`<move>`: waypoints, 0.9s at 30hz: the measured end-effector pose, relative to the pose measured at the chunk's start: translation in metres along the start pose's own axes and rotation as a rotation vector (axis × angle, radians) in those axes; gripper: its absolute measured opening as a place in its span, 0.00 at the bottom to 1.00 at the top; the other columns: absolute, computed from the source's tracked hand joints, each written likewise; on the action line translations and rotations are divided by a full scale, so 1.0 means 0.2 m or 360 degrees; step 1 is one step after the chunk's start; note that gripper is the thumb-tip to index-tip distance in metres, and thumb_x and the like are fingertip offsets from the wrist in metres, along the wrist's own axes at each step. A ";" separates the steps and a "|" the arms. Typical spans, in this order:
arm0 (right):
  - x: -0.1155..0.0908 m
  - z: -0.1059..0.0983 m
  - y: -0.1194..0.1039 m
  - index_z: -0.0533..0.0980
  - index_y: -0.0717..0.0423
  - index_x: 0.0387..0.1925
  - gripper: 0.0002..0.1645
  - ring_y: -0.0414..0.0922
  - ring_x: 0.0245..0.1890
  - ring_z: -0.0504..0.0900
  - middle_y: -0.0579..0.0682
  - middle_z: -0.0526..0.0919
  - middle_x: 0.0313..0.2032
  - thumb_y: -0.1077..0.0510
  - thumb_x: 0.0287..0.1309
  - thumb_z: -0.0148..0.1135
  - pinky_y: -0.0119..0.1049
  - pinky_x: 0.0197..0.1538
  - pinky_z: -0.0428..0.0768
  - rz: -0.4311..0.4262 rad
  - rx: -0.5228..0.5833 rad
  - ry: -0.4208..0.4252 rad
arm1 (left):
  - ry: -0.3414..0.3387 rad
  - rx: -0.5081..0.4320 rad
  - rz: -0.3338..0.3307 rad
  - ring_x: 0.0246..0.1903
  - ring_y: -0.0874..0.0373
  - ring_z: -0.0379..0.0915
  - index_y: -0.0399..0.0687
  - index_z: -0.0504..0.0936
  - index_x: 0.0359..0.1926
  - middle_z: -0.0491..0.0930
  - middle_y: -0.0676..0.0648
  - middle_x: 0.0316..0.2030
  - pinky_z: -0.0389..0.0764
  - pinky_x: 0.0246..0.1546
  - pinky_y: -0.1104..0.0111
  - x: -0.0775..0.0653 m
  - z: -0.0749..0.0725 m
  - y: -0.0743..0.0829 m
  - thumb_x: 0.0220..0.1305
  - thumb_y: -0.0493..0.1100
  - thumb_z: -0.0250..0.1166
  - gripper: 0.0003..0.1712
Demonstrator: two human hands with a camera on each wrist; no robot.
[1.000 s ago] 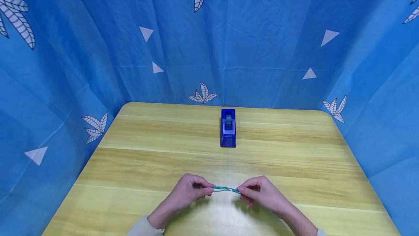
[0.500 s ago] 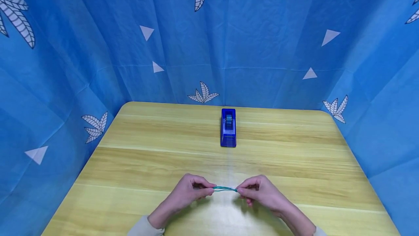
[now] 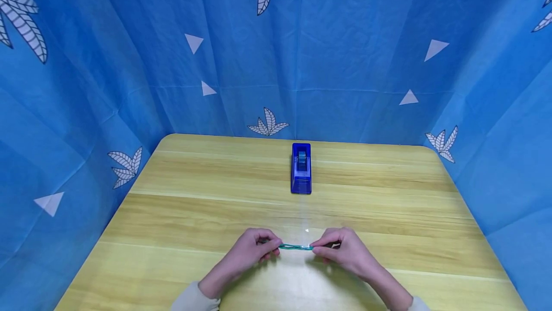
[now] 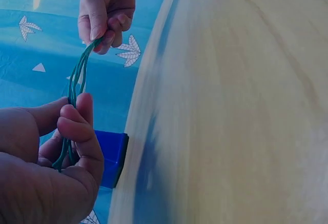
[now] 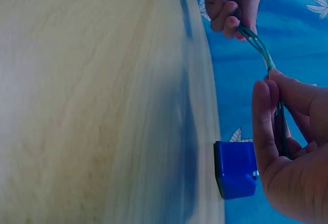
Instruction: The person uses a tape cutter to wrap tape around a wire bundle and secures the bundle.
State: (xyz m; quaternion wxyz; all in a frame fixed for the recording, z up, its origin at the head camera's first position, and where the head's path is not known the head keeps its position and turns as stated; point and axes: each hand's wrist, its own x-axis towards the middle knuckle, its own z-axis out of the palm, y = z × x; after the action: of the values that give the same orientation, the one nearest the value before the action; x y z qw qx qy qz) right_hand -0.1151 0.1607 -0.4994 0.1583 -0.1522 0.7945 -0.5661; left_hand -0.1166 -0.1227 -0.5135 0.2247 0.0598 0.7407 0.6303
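Several thin green strands of cord (image 3: pixel 295 247) stretch between my two hands, low over the table. My left hand (image 3: pixel 251 248) pinches one end between thumb and fingers, and my right hand (image 3: pixel 346 249) pinches the other. A small shiny, clear patch like tape shows on the strands beside the right fingertips. In the left wrist view the cord (image 4: pixel 77 75) bows between the hands, with its lower end inside the left palm. The right wrist view has a pale patch on the cord (image 5: pixel 267 57) just above the right thumb; part of the cord lies behind the fingers.
A blue tape dispenser (image 3: pixel 301 184) with a roll of tape stands beyond the hands. A faint clear strip seems to run from it toward me along the wooden table (image 3: pixel 194 215). Blue curtain (image 3: pixel 345 62) encloses the back and sides.
The strands have drawn closer together and look straighter. The left fingers have shifted a little, and the right hand has tilted slightly. The shiny patch shows again beside the right fingertips.
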 end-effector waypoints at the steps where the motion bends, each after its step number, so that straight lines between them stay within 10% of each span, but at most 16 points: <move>1: 0.00 0.00 0.00 0.90 0.58 0.38 0.07 0.37 0.26 0.83 0.52 0.86 0.30 0.61 0.57 0.76 0.30 0.30 0.84 -0.0021 -0.0016 0.0011 | 0.0005 0.0004 0.0006 0.24 0.61 0.71 0.39 0.88 0.40 0.86 0.47 0.29 0.72 0.22 0.77 0.00 0.00 0.00 0.71 0.42 0.67 0.10; 27: 0.02 -0.04 0.04 0.82 0.74 0.43 0.19 0.40 0.25 0.82 0.50 0.85 0.26 0.57 0.68 0.67 0.33 0.33 0.87 0.0363 0.0466 -0.0120 | -0.0019 0.0065 0.0107 0.27 0.61 0.72 0.41 0.89 0.40 0.87 0.48 0.32 0.73 0.25 0.77 0.01 -0.02 0.01 0.65 0.40 0.72 0.07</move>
State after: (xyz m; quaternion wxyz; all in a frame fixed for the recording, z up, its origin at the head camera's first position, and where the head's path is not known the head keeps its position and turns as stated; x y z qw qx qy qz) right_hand -0.1231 0.1688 -0.5045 0.2716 -0.0576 0.7093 -0.6480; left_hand -0.1207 -0.1242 -0.5130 0.2067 0.0930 0.7496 0.6219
